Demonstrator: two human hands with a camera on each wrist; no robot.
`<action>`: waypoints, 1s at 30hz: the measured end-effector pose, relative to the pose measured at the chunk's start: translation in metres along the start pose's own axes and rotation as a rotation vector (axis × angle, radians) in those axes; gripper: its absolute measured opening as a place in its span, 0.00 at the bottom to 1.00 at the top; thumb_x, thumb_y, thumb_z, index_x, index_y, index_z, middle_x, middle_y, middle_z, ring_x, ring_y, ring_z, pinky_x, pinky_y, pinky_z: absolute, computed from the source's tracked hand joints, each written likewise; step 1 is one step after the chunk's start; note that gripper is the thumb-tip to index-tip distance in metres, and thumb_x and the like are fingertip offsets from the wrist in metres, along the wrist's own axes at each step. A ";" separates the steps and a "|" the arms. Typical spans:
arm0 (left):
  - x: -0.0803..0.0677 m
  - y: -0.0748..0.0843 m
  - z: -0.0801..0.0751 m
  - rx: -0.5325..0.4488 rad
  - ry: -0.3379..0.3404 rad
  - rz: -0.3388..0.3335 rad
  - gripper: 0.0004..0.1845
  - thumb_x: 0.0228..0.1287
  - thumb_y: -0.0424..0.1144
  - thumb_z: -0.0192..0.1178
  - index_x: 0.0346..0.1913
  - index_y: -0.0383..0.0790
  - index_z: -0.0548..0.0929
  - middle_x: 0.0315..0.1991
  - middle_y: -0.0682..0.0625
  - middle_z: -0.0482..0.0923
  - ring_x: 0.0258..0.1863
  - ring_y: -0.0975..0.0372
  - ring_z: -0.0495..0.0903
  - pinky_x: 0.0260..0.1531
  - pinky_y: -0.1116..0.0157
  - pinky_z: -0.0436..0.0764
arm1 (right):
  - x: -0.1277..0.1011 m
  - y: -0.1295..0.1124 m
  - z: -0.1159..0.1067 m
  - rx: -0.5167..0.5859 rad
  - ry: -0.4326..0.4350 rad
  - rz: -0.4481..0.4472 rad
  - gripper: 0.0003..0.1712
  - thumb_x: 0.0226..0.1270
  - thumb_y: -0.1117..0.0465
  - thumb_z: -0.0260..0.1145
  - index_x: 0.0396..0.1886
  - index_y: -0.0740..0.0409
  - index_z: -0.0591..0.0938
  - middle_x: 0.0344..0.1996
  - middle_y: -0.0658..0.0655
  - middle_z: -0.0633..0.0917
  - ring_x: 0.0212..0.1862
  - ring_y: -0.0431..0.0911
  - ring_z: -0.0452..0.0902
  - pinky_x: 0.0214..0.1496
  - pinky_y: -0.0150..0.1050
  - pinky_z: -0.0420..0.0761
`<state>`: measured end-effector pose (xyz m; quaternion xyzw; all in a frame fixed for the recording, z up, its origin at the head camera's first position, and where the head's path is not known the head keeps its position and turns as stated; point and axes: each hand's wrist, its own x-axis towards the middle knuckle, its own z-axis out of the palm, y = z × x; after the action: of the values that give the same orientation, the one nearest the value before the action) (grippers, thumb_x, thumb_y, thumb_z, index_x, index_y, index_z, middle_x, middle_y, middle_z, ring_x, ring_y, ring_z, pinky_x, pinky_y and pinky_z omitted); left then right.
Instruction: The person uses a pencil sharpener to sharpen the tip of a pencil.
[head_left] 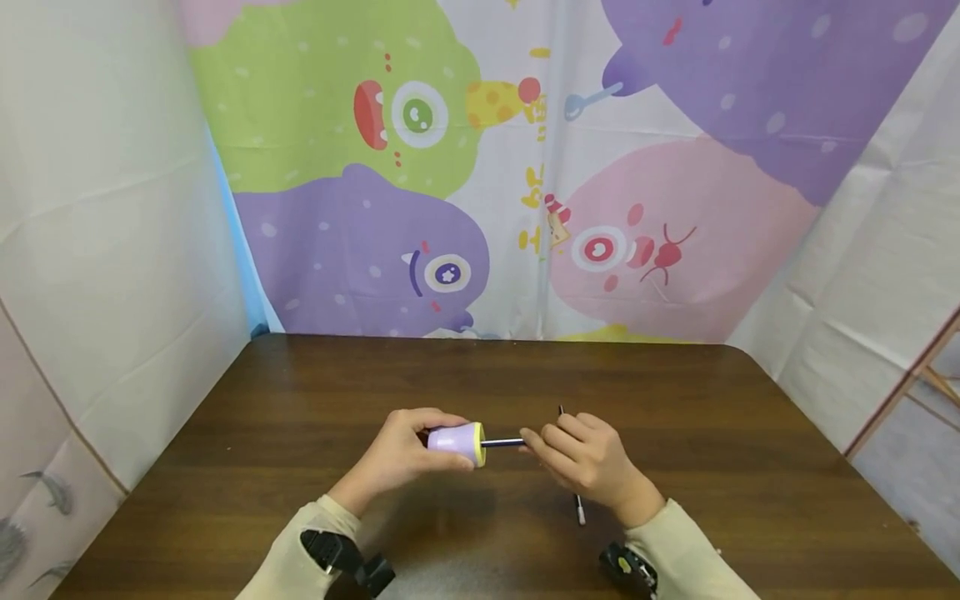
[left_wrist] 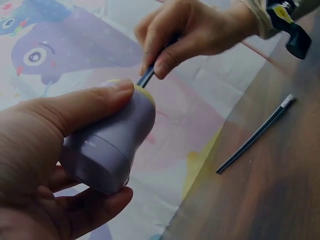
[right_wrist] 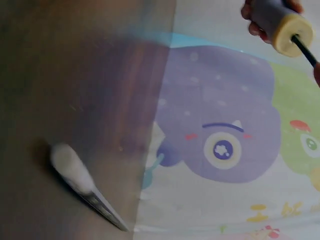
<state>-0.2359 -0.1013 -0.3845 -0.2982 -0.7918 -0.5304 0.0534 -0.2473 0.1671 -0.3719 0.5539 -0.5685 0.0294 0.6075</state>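
A lilac pencil sharpener (head_left: 452, 442) with a yellow end lies sideways in my left hand (head_left: 401, 458), thumb along one side and fingers on the other. Its yellow end faces my right hand (head_left: 588, 462). Between the two hands runs a dark pencil (head_left: 502, 442), its front end in the hole of the yellow face. My right thumb and fingers pinch this pencil a short way from the sharpener; the tip inside is hidden. A second dark pencil (left_wrist: 255, 135) with a white end rests on the table, partly behind my right hand in the head view.
The brown wooden table (head_left: 300, 400) extends to a cloth backdrop (head_left: 517, 275) printed with cartoon monsters. White cloth walls (head_left: 112, 208) stand at both sides. Each sleeved wrist wears a black camera (head_left: 341, 557).
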 end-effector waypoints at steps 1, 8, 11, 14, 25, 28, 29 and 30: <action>0.000 0.000 0.000 -0.002 0.000 0.004 0.24 0.42 0.33 0.81 0.46 0.31 0.88 0.35 0.47 0.85 0.27 0.64 0.78 0.25 0.67 0.79 | 0.001 -0.001 0.001 -0.015 0.017 -0.010 0.12 0.72 0.65 0.62 0.32 0.64 0.88 0.20 0.51 0.78 0.19 0.42 0.66 0.19 0.30 0.63; 0.001 0.000 0.002 -0.007 0.000 0.057 0.24 0.43 0.33 0.81 0.46 0.30 0.87 0.36 0.45 0.85 0.29 0.65 0.78 0.27 0.67 0.79 | 0.008 -0.006 0.007 -0.052 0.114 0.030 0.13 0.69 0.66 0.62 0.25 0.64 0.87 0.16 0.50 0.77 0.16 0.41 0.65 0.16 0.28 0.59; 0.000 0.000 0.003 0.016 0.008 0.076 0.23 0.43 0.34 0.81 0.46 0.31 0.87 0.36 0.45 0.85 0.29 0.65 0.77 0.26 0.67 0.79 | 0.008 -0.009 0.009 -0.039 0.121 0.073 0.15 0.69 0.65 0.62 0.22 0.63 0.86 0.15 0.50 0.76 0.15 0.41 0.63 0.15 0.28 0.58; -0.001 0.001 0.003 0.035 0.023 0.086 0.23 0.43 0.33 0.81 0.46 0.31 0.88 0.36 0.46 0.85 0.29 0.65 0.78 0.26 0.67 0.79 | 0.005 -0.012 0.012 -0.027 0.102 0.136 0.17 0.69 0.63 0.62 0.20 0.62 0.85 0.14 0.49 0.75 0.15 0.41 0.63 0.14 0.29 0.59; 0.000 -0.002 -0.002 0.060 0.059 0.116 0.23 0.42 0.34 0.82 0.44 0.30 0.88 0.34 0.46 0.86 0.28 0.66 0.78 0.26 0.68 0.78 | 0.008 -0.021 0.013 0.144 -0.191 0.630 0.20 0.64 0.46 0.69 0.15 0.48 0.81 0.10 0.42 0.76 0.12 0.34 0.61 0.12 0.26 0.58; 0.000 -0.004 -0.004 0.071 0.078 0.118 0.23 0.40 0.33 0.82 0.44 0.31 0.88 0.34 0.46 0.86 0.28 0.66 0.78 0.25 0.68 0.78 | 0.019 -0.016 0.009 0.219 -0.374 0.804 0.15 0.49 0.49 0.76 0.13 0.45 0.79 0.09 0.40 0.75 0.13 0.31 0.59 0.14 0.27 0.58; 0.000 -0.004 -0.004 0.075 0.085 0.118 0.23 0.40 0.33 0.82 0.44 0.31 0.88 0.33 0.46 0.86 0.28 0.65 0.78 0.25 0.67 0.78 | 0.024 -0.013 0.008 0.257 -0.446 0.872 0.14 0.45 0.51 0.77 0.13 0.45 0.79 0.09 0.39 0.75 0.14 0.31 0.60 0.15 0.28 0.59; 0.001 -0.005 -0.004 0.073 0.091 0.116 0.23 0.40 0.33 0.82 0.44 0.31 0.89 0.33 0.46 0.86 0.28 0.65 0.78 0.25 0.67 0.78 | 0.029 -0.010 0.007 0.298 -0.519 0.934 0.14 0.45 0.52 0.78 0.13 0.44 0.80 0.09 0.39 0.75 0.15 0.31 0.60 0.15 0.30 0.60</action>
<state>-0.2398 -0.1057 -0.3863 -0.3173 -0.7887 -0.5102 0.1307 -0.2350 0.1409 -0.3591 0.3120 -0.8744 0.2386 0.2849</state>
